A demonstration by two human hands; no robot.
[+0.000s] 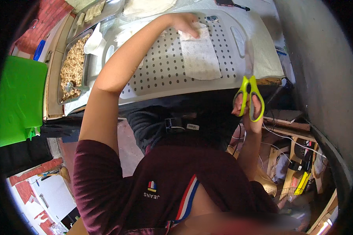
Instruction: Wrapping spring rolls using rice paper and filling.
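My left hand (186, 25) grips the upper end of a pale, thin wrapper strip (200, 60), with the thumb lying on top. The strip hangs flat over a white plastic cutting board (172, 88) patterned with grey dots. My right hand (256, 110) holds a pair of scissors (253, 85) by their lime-green handles, fingers through the loops. Their blades point away from me beside the board's right edge and look blurred. More pale wrapper pieces (126, 33) lie on the board's left part, partly hidden by my left forearm.
At left, a tray of crumbly filling (72, 63) holds a metal spoon (72, 87); a white plastic scoop (94, 42) sits beside it. Rolled wrappers (91, 13) rest on a metal tray behind. A phone (224, 2) and black pen (241, 7) lie at the far edge. A grey wall (317, 58) stands right.
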